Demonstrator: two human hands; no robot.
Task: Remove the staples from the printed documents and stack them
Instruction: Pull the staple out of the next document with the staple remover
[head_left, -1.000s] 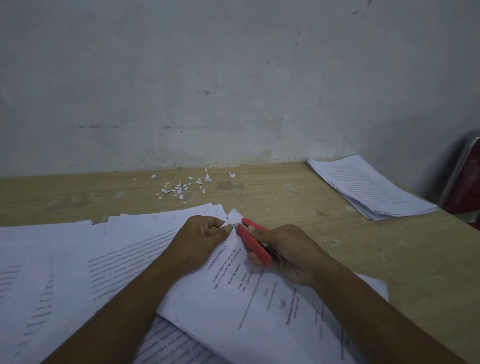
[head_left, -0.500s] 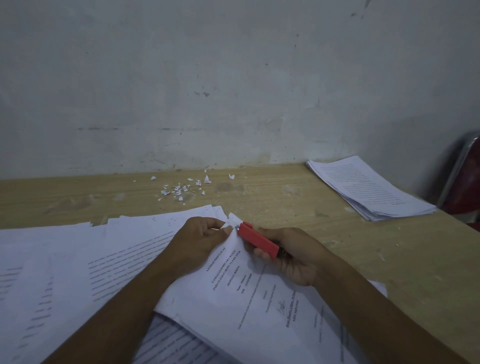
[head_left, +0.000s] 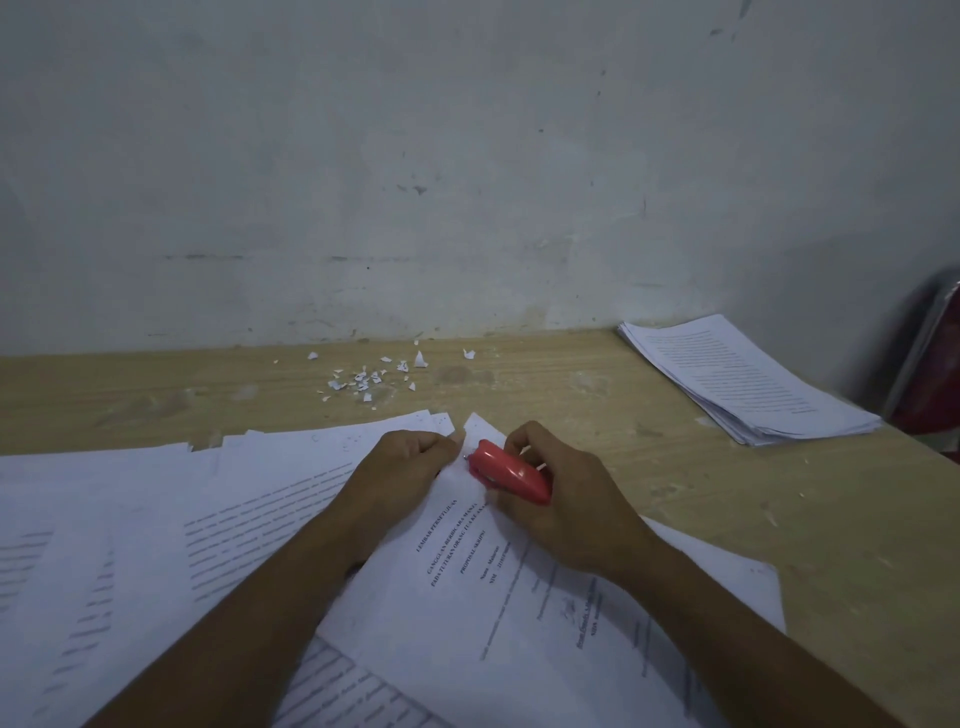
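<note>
Head view: a person's two bare hands work at a document on a wooden counter (head_left: 831, 519).
Document (head_left: 519, 597): lies flat in front of the person, on top of loose sheets (head_left: 130, 519); its long axis runs from near right to far left, and one corner points at the wall.
Remover (head_left: 511, 473): red, resting on that far corner; its long axis runs lower right to upper left, with the nose aimed up-left.
Left hand (head_left: 410, 467): fingers (head_left: 415, 441) curled, pinching the document's edge just beside the remover's nose.
Right hand (head_left: 561, 504): fingers (head_left: 524, 436) wrapped round the remover's rear.
Stack (head_left: 743, 384): far right of the counter, well apart.
Scraps (head_left: 374, 376): scattered near the wall.
Hidden: the staple cannot be made out; the forearms cover part of the page; its near edge is cut off; most print is blurred.
</note>
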